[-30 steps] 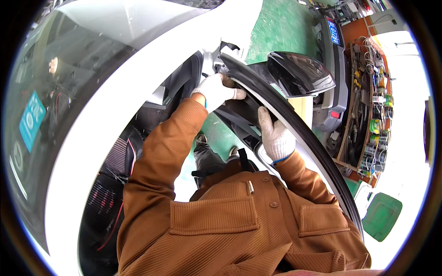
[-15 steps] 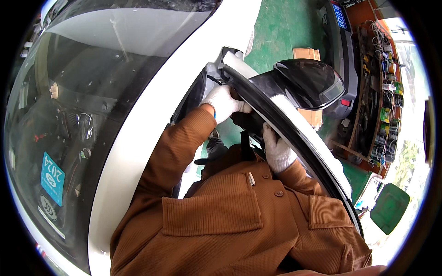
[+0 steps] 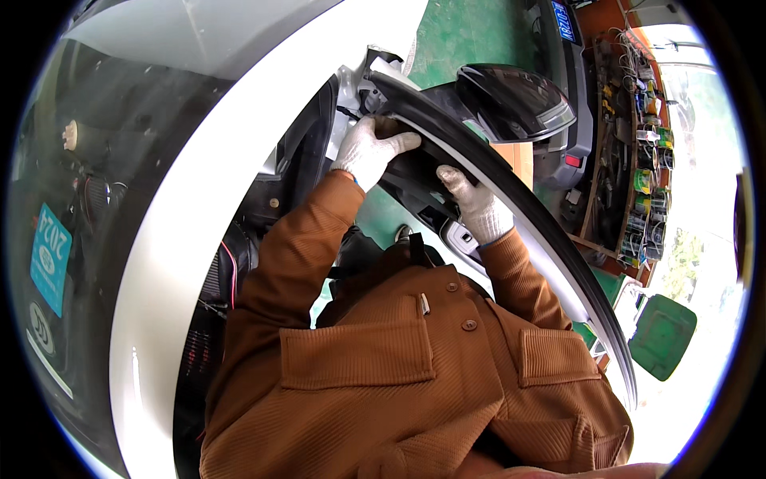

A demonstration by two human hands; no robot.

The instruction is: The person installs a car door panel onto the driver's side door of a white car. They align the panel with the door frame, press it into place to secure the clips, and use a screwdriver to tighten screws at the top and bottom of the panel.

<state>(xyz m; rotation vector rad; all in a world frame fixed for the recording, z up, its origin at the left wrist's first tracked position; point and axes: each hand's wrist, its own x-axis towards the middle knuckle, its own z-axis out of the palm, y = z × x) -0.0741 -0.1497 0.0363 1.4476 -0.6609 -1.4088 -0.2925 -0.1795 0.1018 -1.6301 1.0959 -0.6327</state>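
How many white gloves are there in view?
2. One white glove is on the left hand, near the door's hinge end; the other is on the right hand, by the door's inner side. Others may be hidden from view.

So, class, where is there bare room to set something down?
Bare green floor shows between the white car body, side mirror and grey vehicle. Along the open door, a gap separates left hand from right hand. The shelves are crowded.
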